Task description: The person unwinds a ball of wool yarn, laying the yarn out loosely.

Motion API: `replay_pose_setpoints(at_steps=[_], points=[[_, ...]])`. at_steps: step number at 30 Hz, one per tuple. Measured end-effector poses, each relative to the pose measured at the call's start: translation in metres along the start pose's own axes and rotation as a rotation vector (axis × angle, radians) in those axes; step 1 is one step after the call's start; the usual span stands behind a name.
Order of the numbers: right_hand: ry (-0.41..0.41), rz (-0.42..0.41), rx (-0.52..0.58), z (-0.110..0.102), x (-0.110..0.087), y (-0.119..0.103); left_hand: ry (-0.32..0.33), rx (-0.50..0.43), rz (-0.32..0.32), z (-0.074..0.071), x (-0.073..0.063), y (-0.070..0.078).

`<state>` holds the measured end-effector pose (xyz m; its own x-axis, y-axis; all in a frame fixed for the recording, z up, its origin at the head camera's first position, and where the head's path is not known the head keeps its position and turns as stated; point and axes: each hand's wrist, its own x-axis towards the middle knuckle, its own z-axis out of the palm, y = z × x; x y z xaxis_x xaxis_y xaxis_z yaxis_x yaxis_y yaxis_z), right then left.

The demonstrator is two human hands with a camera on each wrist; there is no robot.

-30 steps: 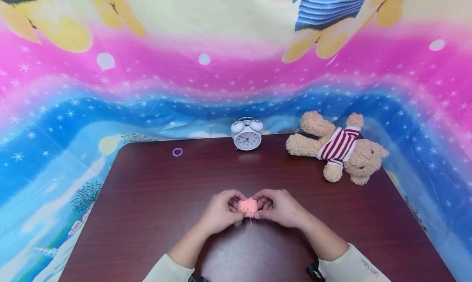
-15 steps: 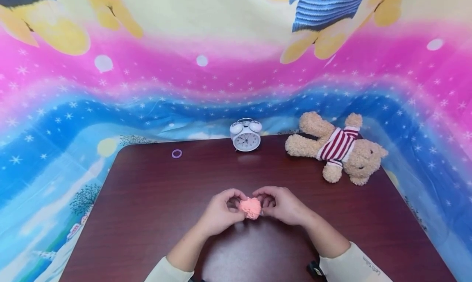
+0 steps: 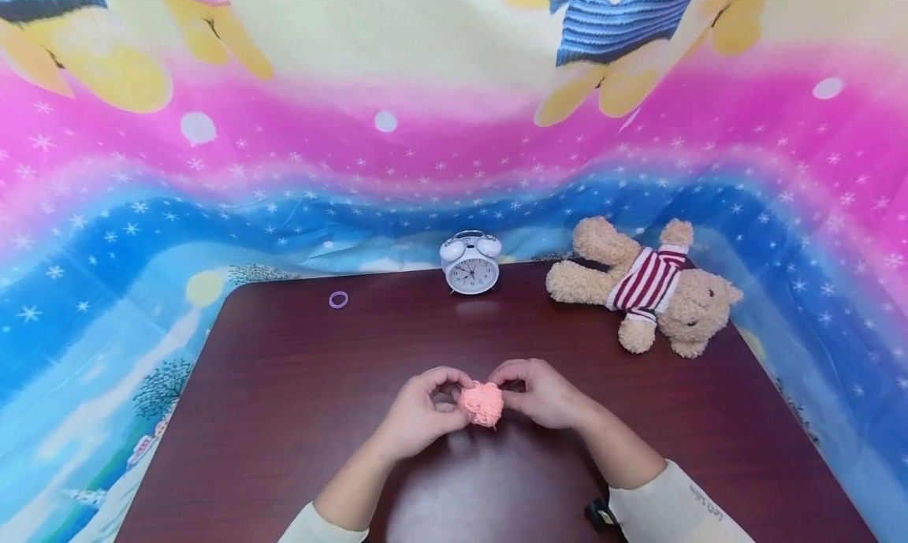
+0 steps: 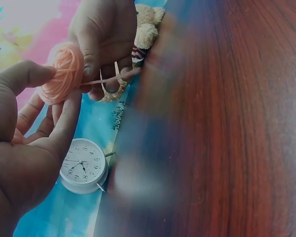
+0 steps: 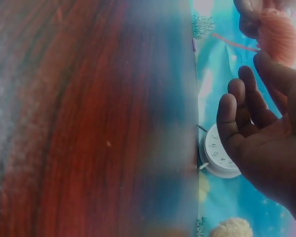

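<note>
A small ball of peach yarn (image 3: 482, 405) is held up in front of me over the middle of the table. My left hand (image 3: 426, 413) pinches it from the left, thumb on one face and fingers behind, as the left wrist view shows. From the other side my right hand (image 3: 545, 395) grips its right edge between thumb and forefinger; the other fingers (image 5: 228, 111) are loosely bent. A loose strand of yarn (image 5: 235, 46) sticks out from the ball beside the right thumb.
On the dark red-brown table (image 3: 284, 417), a white twin-bell alarm clock (image 3: 471, 275) stands at the back edge. A purple ring (image 3: 338, 299) lies at the back left. A teddy bear (image 3: 649, 287) in a striped shirt lies at the back right. A printed cloth (image 3: 319, 165) hangs behind.
The yarn ball has been turned between the hands, and its hanging tail no longer shows below it in the head view. The right fingers have shifted their hold on its right side.
</note>
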<state>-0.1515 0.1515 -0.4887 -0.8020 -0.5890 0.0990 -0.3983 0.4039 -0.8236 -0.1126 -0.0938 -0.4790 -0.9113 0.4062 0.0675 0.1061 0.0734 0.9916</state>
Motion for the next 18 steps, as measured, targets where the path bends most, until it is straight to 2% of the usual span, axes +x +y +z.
replay_pose_setpoints(at_steps=[5,8,12,18], points=[[-0.081,0.069,0.121,0.002,0.001,0.001,-0.016,-0.05,-0.003,0.0,-0.002,0.003],[-0.116,0.058,0.143,0.004,0.002,0.001,-0.028,-0.074,-0.003,0.001,-0.002,0.005],[-0.099,0.037,0.107,0.002,0.001,0.0,-0.041,-0.096,-0.005,0.0,-0.003,0.007],[-0.046,0.084,0.079,-0.007,-0.001,0.0,-0.032,-0.121,-0.008,-0.005,-0.005,0.005]])
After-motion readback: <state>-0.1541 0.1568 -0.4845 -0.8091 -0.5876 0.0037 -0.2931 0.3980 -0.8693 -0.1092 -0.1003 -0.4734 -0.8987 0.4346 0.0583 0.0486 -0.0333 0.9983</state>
